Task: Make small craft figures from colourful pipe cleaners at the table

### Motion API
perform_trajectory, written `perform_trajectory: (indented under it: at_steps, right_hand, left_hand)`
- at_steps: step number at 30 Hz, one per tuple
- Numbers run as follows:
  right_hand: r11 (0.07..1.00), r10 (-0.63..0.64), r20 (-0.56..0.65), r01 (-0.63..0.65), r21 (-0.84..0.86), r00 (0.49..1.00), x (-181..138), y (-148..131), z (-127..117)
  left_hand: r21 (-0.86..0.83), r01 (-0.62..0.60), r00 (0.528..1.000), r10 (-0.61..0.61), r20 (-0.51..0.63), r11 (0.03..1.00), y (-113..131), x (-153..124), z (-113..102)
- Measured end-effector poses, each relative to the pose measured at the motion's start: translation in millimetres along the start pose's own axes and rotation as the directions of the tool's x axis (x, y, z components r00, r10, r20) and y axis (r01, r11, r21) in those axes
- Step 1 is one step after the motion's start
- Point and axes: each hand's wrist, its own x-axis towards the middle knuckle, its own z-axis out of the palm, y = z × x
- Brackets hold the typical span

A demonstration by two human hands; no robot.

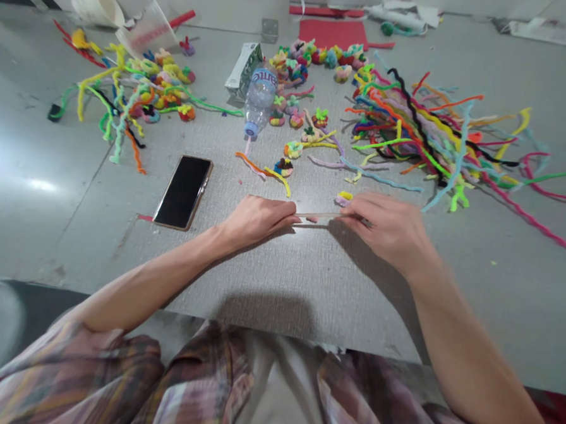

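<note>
1. Far left, I see a tangle of fuzzy stems [123, 96], bent and curled in yellow, green, mint and orange, with two pale cups [98, 7] tipped over behind it.
2. Nearer and a little to the right, a dark-screened phone [183, 193] lies flat on the grey table [261, 261].
3. Farther back, a clear bottle [260, 100] lies with its blue cap pointing this way.
4. Below it, the left hand [266, 217] has its fingers closed on one end of a thin pale strip [318, 215].
5. The strip runs between the two hands, just over the near-middle of the table. I'd judge it very light, bendable rather than stiff, perhaps a bit slick and easily creased or torn; a pinch close to each end looks the sound hold. It is narrow, straight and whitish, with a dark line below that seems its shadow. I can't tell its material.
6. Just beyond its right end sits a small yellow-and-lilac piece [344, 197].
7. The right hand [386, 227] curls inward, fingertips gripping the strip's other end.
8. Far right sprawls a big multicoloured bundle [434, 131].
</note>
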Motion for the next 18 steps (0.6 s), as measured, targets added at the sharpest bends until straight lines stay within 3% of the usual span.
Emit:
perform_trajectory:
  at_steps: [13, 18]
  right_hand:
    - [0.999, -0.022, -0.010, 0.022, 0.024, 1.000, 2, 2, -7]
    - [0.999, 0.042, -0.101, -0.042, 0.004, 0.994, -1, 13, -15]
  left_hand:
    - [-0.010, -0.017, 0.999, 0.016, -0.035, 1.000, 0, -2, 3]
    - [-0.026, 0.021, 0.997, -0.023, -0.079, 0.999, -5, 0, -1]
